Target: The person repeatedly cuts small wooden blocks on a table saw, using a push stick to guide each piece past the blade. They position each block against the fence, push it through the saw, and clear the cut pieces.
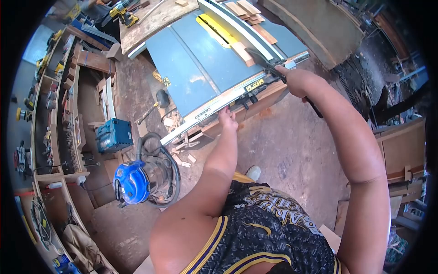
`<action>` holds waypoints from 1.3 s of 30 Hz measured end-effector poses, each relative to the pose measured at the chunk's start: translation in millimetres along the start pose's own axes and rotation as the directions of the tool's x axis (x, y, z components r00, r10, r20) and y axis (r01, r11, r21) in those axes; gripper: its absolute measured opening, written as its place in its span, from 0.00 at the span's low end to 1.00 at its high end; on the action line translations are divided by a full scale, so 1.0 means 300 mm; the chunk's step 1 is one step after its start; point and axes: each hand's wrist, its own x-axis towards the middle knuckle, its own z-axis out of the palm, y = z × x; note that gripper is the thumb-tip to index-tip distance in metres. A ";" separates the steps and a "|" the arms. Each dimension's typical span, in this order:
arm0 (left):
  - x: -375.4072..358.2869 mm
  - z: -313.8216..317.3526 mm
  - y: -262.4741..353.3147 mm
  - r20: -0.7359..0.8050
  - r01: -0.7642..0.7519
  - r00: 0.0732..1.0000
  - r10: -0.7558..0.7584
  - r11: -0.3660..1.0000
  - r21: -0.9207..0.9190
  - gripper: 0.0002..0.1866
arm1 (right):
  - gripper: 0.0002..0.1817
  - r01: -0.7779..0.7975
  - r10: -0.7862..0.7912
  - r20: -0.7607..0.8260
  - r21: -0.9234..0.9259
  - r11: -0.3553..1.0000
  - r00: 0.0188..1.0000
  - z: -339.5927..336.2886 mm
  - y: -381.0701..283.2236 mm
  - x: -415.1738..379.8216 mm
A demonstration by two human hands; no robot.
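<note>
A table saw (196, 68) with a grey top stands ahead, its yellow insert (214, 31) near the far side and a long fence (242, 27) across it. My right hand (299, 82) is wrapped round a black handled tool (314, 108) at the near end of the fence. Against the fence lies a small wood block (242, 54). My left hand (228, 118) is at the saw's front rail (200, 113), its fingers drawn up to the underside; what they hold, if anything, is too small to tell.
A blue shop vacuum (132, 181) with a coiled hose and a teal toolbox (114, 135) stand on the floor at left. Shelves (57, 118) line the left side. Wood pieces (246, 10) lie beyond the fence, and a large slab (315, 29) is at the upper right.
</note>
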 end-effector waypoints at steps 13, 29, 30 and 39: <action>0.018 -0.023 -0.037 -0.053 0.006 0.998 -0.025 0.941 -0.339 0.15 | 0.48 -0.048 0.049 -0.009 0.051 0.998 0.999 -0.006 -0.053 0.001; 0.149 -0.114 -0.016 -0.013 0.231 0.972 -0.233 0.970 -0.072 0.15 | 0.46 -0.045 0.045 -0.057 -0.008 0.999 0.997 -0.099 -0.180 0.148; 0.147 -0.108 -0.013 -0.030 0.232 0.971 -0.238 0.965 -0.125 0.16 | 0.47 -0.062 0.061 -0.033 -0.005 0.998 0.998 -0.109 -0.193 0.159; 0.162 -0.109 -0.007 -0.071 0.280 0.953 -0.295 0.945 -0.169 0.14 | 0.52 -0.022 0.021 -0.031 -0.022 1.000 0.999 -0.164 -0.229 0.243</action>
